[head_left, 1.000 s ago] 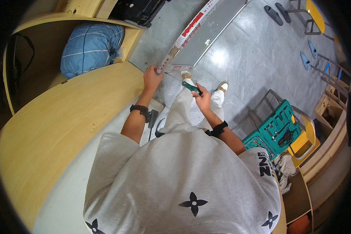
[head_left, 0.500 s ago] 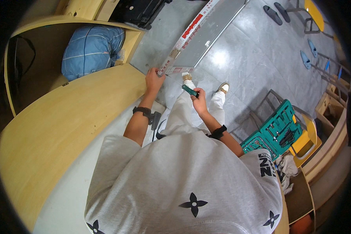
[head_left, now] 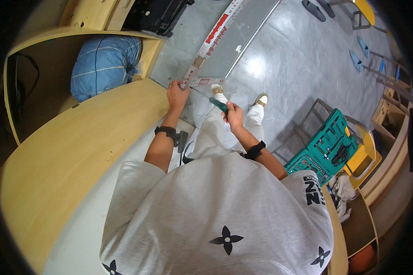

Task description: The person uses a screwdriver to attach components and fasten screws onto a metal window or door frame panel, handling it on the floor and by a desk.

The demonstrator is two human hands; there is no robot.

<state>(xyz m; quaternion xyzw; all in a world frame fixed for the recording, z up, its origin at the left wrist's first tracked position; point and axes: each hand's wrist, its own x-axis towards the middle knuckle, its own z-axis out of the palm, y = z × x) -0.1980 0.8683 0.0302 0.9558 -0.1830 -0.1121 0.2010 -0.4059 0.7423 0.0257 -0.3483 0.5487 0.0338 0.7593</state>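
A long grey panel [head_left: 243, 39] stretches away from me, its left edge wrapped in white and red printed tape [head_left: 214, 35]. My left hand [head_left: 177, 95] grips the near left corner of this panel, fingers bent around the edge. To its right, my right hand [head_left: 233, 115] is closed around a tool with a dark green handle [head_left: 218, 104]. The tool's green end points up and left, toward the panel's near end, without touching it. Its working end is hidden or too small to make out.
An open green tool case [head_left: 323, 146] rests by a yellow chair [head_left: 365, 158] on the right. Along the left runs a curved wooden board [head_left: 78, 137], with a blue bundle [head_left: 105, 66] in the cabinet behind it. A black suitcase [head_left: 153, 16] lies beyond. Slippers [head_left: 314, 10] are on the floor.
The scene has shifted slightly left and up in view. My right hand has moved a little left with the green-handled tool, which is angled slightly differently. The left hand stays at the panel's corner.
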